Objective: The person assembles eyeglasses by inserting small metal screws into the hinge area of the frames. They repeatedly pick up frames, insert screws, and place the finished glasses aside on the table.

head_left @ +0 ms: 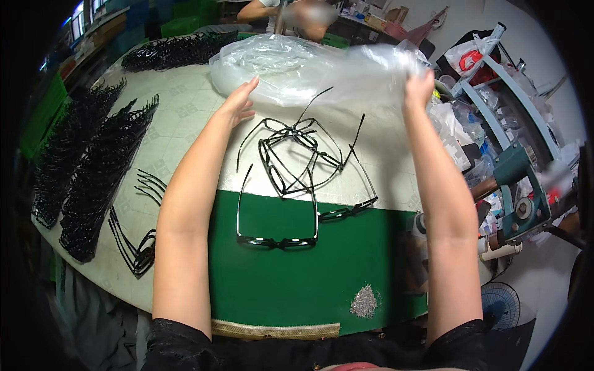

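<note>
A large clear plastic bag [297,65] lies crumpled across the far middle of the table, its right part lifted and blurred. My right hand [418,91] is closed on the bag's right end. Just in front of the bag's left part is my left hand [240,104], fingers apart and holding nothing. Between my forearms, several black eyeglass frames [288,157] lie in a tangle with their temples unfolded. The nearest eyeglass frame [276,242] rests on a green mat [278,290].
Long rows of black eyeglass frames [102,179] stand at the left, with another row [179,51] at the far left. A small pile of shiny bits [364,302] sits on the mat. A green metal fixture [516,198] is at the right edge. Another person [266,11] is across the table.
</note>
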{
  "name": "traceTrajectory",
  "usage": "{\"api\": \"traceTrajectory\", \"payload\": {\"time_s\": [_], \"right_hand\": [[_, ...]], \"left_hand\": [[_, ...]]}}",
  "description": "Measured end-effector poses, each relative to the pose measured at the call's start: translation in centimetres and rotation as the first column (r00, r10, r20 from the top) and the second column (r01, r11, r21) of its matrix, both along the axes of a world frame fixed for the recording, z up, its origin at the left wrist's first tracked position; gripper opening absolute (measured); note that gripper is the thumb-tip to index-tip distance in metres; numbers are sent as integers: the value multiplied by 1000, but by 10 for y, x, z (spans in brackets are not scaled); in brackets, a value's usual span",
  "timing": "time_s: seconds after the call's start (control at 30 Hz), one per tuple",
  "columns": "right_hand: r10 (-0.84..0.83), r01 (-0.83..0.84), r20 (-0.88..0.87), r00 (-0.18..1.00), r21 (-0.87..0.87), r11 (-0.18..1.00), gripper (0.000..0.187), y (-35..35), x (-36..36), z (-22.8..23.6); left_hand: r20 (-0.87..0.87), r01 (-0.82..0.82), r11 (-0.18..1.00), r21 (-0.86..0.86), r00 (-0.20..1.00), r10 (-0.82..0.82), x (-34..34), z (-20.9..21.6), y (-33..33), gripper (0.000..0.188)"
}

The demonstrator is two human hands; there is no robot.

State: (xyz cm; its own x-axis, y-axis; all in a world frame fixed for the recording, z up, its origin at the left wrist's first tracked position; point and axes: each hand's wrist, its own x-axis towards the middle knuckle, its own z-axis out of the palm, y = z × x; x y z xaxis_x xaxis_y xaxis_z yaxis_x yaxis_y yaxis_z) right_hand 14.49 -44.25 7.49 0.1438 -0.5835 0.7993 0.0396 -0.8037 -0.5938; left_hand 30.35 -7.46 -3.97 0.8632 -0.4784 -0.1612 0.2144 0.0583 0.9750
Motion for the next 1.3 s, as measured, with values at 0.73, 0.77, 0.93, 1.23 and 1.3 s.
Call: {"api": "traceTrajectory", "payload": {"time_s": [0.73, 0.77, 0.93, 1.23, 1.3], "right_hand": [[465, -492, -381, 799, -859, 141, 47, 386, -160, 64], [451, -516, -404, 795, -842, 155, 43, 394, -182, 56], [432, -653, -527, 732, -723, 226, 22, 385, -260, 21], [319, -835, -772, 550, -489, 254, 17, 336, -315, -27], [291, -864, -823, 488, -407, 298, 19, 329, -328, -30]], "left_hand": [[435, -579, 530, -619, 309, 846, -183, 130, 444, 70], [497, -686, 421, -593, 99, 862, -231, 134, 503, 69], [726, -714, -473, -516, -657, 201, -499, 136, 714, 63], [211, -9, -214, 977, 192, 958, -935, -218, 725, 40], [-200, -443, 103, 890, -178, 964, -909, -288, 678, 44]]}}
